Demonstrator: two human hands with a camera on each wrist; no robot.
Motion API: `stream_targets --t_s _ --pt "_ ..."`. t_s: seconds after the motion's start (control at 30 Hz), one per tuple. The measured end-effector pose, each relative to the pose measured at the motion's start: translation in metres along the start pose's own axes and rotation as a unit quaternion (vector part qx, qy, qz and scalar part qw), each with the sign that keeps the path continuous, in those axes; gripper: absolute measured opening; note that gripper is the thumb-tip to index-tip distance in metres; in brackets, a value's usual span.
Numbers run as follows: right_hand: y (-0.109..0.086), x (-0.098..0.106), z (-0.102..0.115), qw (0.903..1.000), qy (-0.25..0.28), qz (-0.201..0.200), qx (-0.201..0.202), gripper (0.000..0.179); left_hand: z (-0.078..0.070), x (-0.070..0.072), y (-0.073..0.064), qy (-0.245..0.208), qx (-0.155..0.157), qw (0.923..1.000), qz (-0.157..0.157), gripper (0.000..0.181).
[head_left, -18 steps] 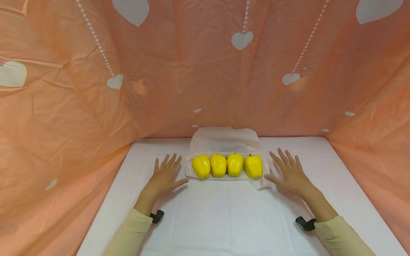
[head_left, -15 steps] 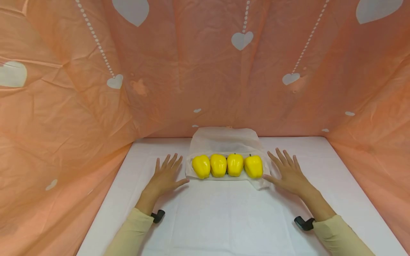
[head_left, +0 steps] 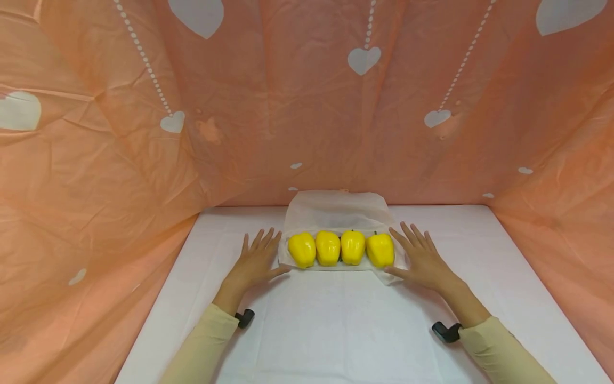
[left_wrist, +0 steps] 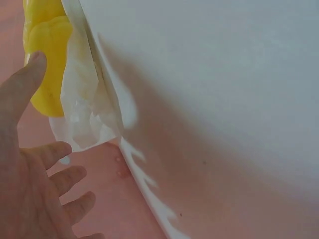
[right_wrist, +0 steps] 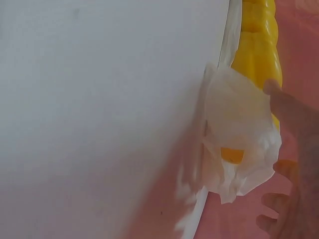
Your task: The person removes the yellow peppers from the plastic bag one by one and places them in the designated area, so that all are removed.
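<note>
Over our white, cloth-covered surface (head_left: pixel 342 330), left hand (head_left: pixel 254 265) at ten o'clock and right hand (head_left: pixel 424 265) at two spread empty fingers; at twelve, four yellow bell peppers (head_left: pixel 328 248) sit on pale translucent film (head_left: pixel 340 208); beyond, orange heart-printed sheeting (head_left: pixel 307 117).

Head view forward and downward, closer wrist views, peppers (head_left: pixel 352 248) in all

Yellow peppers (head_left: pixel 328 248), translucent whitish wrapping (head_left: pixel 340 205), white tabletop (head_left: pixel 336 325), orange backdrop (head_left: pixel 312 128) with white hearts (head_left: pixel 364 61), beige sleeves (head_left: pixel 203 341)
</note>
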State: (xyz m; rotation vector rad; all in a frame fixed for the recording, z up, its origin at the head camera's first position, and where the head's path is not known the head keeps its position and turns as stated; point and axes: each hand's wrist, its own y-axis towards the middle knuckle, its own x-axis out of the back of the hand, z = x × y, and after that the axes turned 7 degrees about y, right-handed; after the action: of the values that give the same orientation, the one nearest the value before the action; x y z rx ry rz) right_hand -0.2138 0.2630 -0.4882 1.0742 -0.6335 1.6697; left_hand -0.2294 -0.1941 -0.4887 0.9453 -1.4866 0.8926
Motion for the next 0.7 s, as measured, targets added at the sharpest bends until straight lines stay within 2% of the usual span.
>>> stream_targets --t_s 0.23,0.4,0.7 --pt "0.003 -0.004 0.001 1.0000 -0.004 -0.001 0.009 0.104 -0.001 -0.003 0.008 0.009 0.001 0.9999 0.005 0.101" --pt "0.004 -0.005 0.003 0.9999 -0.002 -0.006 0.012 0.103 -0.002 -0.001 0.015 0.015 0.005 0.9997 0.019 0.100" --pt "0.006 -0.009 0.000 0.9993 0.004 -0.022 0.030 0.098 -0.004 -0.004 0.021 0.009 0.005 0.9995 0.029 0.098"
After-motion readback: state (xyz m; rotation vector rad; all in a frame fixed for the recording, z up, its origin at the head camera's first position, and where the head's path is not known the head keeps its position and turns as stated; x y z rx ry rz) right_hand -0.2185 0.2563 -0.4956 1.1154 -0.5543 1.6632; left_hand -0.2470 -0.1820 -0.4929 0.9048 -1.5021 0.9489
